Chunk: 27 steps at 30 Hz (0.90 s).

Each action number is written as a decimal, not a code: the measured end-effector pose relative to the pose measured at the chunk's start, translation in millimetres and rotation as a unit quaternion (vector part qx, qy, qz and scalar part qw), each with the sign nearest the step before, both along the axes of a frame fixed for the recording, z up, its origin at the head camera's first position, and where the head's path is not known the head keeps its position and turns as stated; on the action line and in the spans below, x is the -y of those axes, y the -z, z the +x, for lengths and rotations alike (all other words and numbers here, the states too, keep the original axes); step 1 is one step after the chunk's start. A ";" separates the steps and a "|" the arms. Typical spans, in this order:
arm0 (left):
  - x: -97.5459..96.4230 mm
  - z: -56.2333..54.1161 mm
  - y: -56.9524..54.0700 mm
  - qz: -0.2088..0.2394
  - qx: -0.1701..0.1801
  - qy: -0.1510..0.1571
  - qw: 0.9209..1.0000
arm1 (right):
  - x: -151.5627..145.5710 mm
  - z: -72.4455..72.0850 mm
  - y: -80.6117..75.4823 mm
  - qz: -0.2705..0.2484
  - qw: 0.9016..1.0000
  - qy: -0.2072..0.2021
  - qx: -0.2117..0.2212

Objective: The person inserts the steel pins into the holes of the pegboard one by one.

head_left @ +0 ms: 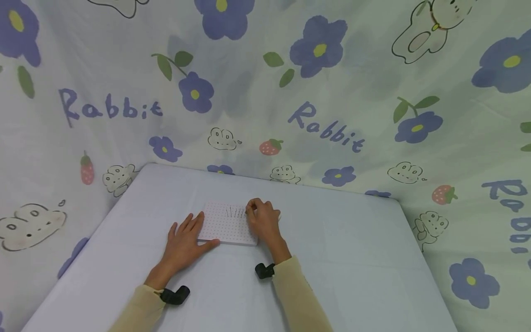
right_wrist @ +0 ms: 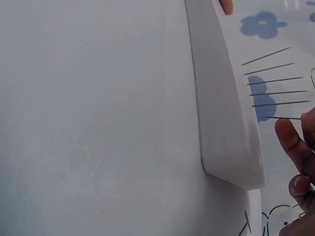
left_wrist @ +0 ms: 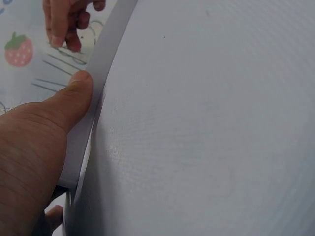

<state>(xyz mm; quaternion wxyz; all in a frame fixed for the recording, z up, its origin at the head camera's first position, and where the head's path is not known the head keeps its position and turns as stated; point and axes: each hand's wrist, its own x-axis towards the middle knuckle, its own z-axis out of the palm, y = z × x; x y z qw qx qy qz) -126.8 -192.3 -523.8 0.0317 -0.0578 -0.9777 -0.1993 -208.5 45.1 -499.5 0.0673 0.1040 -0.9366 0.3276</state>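
A white board (head_left: 220,228) with a grid of small dots lies on the table. Several thin dark needles (right_wrist: 275,80) stand in a row from its top. My left hand (head_left: 181,245) rests against the board's left side, fingers spread, its thumb (left_wrist: 78,91) along the near edge. Over the right part of the board, my right hand (head_left: 265,222) pinches the needle at the row's right end (right_wrist: 281,118) between thumb and index finger. That needle's lower tip is close to the board's surface.
Beyond the board's right end, mostly hidden by the right hand, is a pale rim (right_wrist: 255,211) with loose dark needles (right_wrist: 248,222) at it. A white cloth covers the table (head_left: 352,258). Behind hangs a patterned curtain (head_left: 249,92).
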 end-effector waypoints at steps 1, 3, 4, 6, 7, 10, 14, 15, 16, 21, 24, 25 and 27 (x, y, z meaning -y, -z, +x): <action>0.2 0.1 0.1 0.001 0.000 0.000 1.000 | -0.2 0.5 0.2 0.001 1.000 0.000 0.001; 0.4 0.2 0.1 0.002 -0.001 0.001 1.000 | -0.4 1.4 0.6 0.000 1.000 -0.002 0.004; 0.4 0.5 -0.2 0.003 -0.002 0.002 1.000 | -0.5 1.7 1.1 0.000 1.000 -0.003 0.005; 0.4 0.8 -0.4 0.005 -0.003 0.003 1.000 | -0.5 2.2 2.1 0.000 1.000 -0.005 0.004; 0.4 1.1 -0.5 0.005 -0.003 0.004 1.000 | -0.4 2.5 2.4 0.000 1.000 -0.005 0.005; 0.8 1.5 0.1 0.007 -0.002 0.004 1.000 | 0.1 3.1 4.0 0.005 1.000 -0.005 0.003; 1.7 1.8 1.3 0.007 -0.002 0.006 1.000 | 1.3 4.9 5.4 0.016 1.000 -0.005 0.000; 2.0 1.8 1.6 0.006 -0.003 0.006 1.000 | 1.5 5.6 5.4 0.017 1.000 -0.005 -0.001; 2.1 2.1 1.2 0.005 -0.005 0.006 1.000 | 1.6 6.1 5.4 0.020 1.000 -0.005 -0.002; 2.2 3.2 -1.7 0.006 -0.017 0.007 1.000 | 3.0 8.8 4.2 0.037 0.999 -0.004 0.003; 2.1 4.2 -3.7 0.008 -0.016 0.006 1.000 | 4.0 10.1 4.1 0.045 0.999 -0.001 0.008; 2.5 4.4 -3.9 0.007 -0.014 0.005 1.000 | 4.4 10.6 4.3 0.046 0.999 -0.001 0.010; 2.6 4.8 -4.6 0.006 -0.009 0.005 1.000 | 4.9 11.5 4.7 0.047 0.999 0.001 0.009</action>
